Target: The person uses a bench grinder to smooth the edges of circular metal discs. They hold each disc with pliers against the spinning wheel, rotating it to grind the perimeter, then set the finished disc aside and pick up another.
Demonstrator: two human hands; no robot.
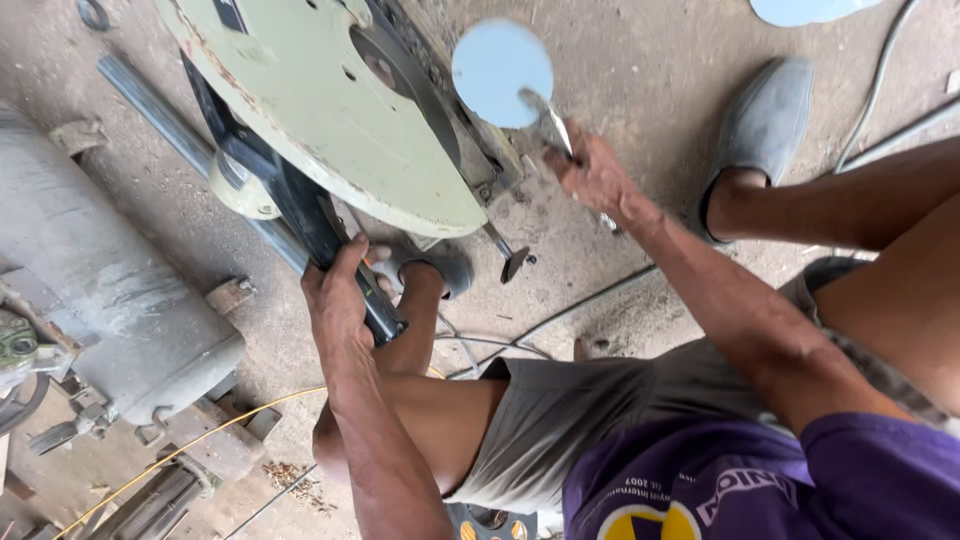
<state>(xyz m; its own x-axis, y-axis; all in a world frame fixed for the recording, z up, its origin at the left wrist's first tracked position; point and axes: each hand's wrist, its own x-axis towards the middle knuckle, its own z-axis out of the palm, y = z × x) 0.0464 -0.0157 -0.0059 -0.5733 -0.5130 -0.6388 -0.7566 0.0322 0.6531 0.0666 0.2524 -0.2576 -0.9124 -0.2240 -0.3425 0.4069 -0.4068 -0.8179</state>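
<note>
Head view, looking straight down at a dusty concrete floor (620,60). At the far left lies a grey metal tank (90,270) with brackets, and a yellow cord (200,440) runs across the floor below it. A steel pipe (160,120) slants from the upper left under the pale green guard (320,110) of a cut-off saw, whose dark disc (400,75) shows at the guard's upper edge. The left hand (338,300) is closed around the saw's black handle (320,225), just below the guard. Below that hand a foot in a grey shoe (440,265) rests on the floor. To the right, the right hand (592,175) grips a metal wrench (548,120) held against the saw's right edge; the fingers are wrapped around its shaft. A round pale blue patch (500,70) covers the spot just above the wrench. Further right sits the other grey shoe (765,125), with thin cables (880,80) trailing past it.
</note>
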